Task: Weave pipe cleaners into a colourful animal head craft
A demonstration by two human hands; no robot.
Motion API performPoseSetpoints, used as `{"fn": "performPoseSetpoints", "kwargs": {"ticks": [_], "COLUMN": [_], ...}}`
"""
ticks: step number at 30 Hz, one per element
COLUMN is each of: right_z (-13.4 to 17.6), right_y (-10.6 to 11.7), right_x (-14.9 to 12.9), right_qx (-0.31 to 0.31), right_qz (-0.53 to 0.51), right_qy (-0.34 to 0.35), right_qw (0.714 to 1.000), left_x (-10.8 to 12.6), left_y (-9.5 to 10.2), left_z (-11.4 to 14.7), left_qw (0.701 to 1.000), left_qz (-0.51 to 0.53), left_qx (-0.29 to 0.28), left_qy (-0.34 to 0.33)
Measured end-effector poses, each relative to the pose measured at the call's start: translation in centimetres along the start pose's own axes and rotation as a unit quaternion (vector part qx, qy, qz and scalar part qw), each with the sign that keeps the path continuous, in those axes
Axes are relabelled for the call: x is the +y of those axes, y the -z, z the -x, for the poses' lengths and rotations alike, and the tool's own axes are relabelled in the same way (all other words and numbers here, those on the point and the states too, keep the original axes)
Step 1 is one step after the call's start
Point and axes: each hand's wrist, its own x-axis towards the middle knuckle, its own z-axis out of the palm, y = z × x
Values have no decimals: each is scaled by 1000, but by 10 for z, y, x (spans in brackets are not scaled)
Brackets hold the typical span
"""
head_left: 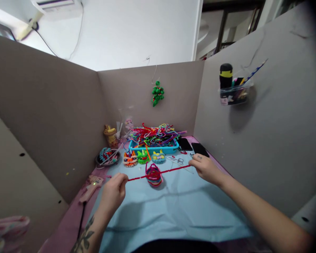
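No text or number could be read; the label [224, 101] on the wall-mounted plastic bin [233, 99] was too small.

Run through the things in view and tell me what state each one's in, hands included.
Red chenille stem: drawn straight
Left hand: closed on one end
Right hand: closed on the other
Striped chenille bundle: resting on the blue cloth; whether joined to the stem, unclear
Blue tray: heaped full
Pink glue gun: lying, green light lit
Scissors: lying; open or shut, unclear
Green ornament: hanging
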Motion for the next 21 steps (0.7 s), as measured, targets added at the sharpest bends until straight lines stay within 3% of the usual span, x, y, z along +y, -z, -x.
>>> {"fn": "performPoseSetpoints", "kwargs": {"ticks": [3,6,8,9,12,14,17,19,21], "right_z": [3,3,0,-2,-11,-18,-26,-29,-29], "right_y": [-8,-20,-28,-31,-40,-44,-48,-50,-53], "right_x": [-4,-20,-37,-47,-81,-101,-123,-128,-122], "right_qx": [-3,8,2,0,-6,1,16,33,51], "right_qz": [-21,-71,-119,-140,-178,-191,-215,-264,-317], "right_qy": [-14,-44,-53,-52,-37,-21,-2,-5,-35], "right_qw": [1000,996,991,989,983,981,976,964,946], "left_x": [-8,-25,-30,-29,-5,20,54,64,64], "left_y": [-2,-2,1,4,6,0,-24,-43,-62], "left_z": [2,6,11,14,16,14,8,5,3], "left_qw": [1000,998,992,987,972,978,983,985,992], "left_qz": [-4,-27,-91,-139,-234,-197,-109,-65,-24], "left_qx": [-2,-45,-77,-65,27,32,-23,-73,-81], "left_qy": [10,34,42,40,24,-55,-143,-139,-88]}}
